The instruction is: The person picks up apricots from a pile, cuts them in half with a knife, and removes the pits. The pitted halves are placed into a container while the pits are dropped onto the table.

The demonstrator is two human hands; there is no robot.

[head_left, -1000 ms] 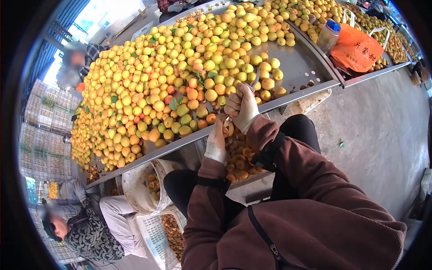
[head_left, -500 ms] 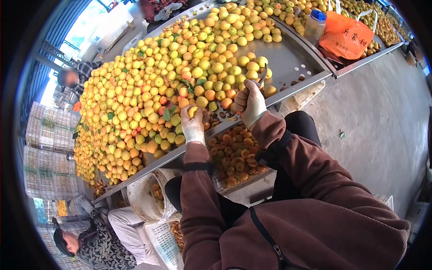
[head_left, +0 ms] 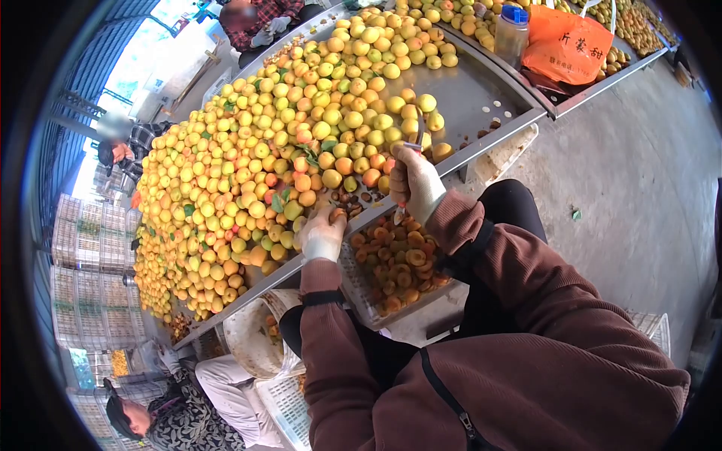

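My left hand (head_left: 323,231), in a pale glove, is closed round an orange apricot piece (head_left: 338,216) at the near rim of the metal table (head_left: 489,139). To its right my right hand (head_left: 412,180), also gloved, grips a small curved knife (head_left: 418,134) whose blade points up and away. A big heap of yellow and orange apricots (head_left: 248,158) lies beyond both hands. Dark pits (head_left: 353,201) are scattered between them on the tabletop. Below the rim, a crate (head_left: 352,282) holds halved apricots (head_left: 398,259).
A white bucket (head_left: 252,338) and a white basket (head_left: 282,410) stand lower left. One person (head_left: 188,413) sits at the lower left; others (head_left: 259,30) are across the table. An orange bag (head_left: 568,45) and a blue-lidded jar (head_left: 511,36) lie upper right. Crates (head_left: 98,301) are stacked left.
My left hand has moved down to the table's near rim with its apricot piece. My right hand, still on the knife, is slightly lower and further left. The view has shifted a little.
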